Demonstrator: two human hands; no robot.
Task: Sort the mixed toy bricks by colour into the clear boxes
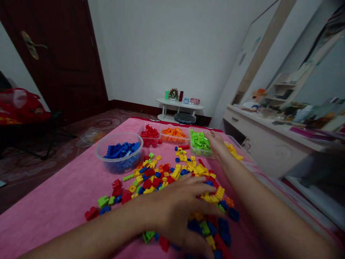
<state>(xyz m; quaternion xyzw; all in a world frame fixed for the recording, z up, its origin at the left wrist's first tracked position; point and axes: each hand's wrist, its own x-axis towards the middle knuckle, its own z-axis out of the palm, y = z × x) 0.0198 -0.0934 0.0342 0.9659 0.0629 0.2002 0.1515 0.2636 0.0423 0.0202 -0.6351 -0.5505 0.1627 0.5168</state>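
Observation:
A loose pile of toy building bricks [176,172] in yellow, red, blue, green and orange spreads over a pink cloth [67,194]. My left hand [178,208] hovers low above the near part of this pile, fingers spread, with no brick visible in its grasp. Farther off, my right hand [217,145] is at the right side of a clear box [203,154] of light green bricks [199,140]. Its fingers are small and blurred there, so whether they hold a brick does not show. My right wrist partly covers the yellow bricks [234,151] behind it.
Left of the pile stands a round clear tub [118,163] of blue bricks. Boxes of red bricks [151,133] and orange bricks [174,133] line the far edge. A dresser [258,133] stands at the right, a low white shelf [179,103] by the wall.

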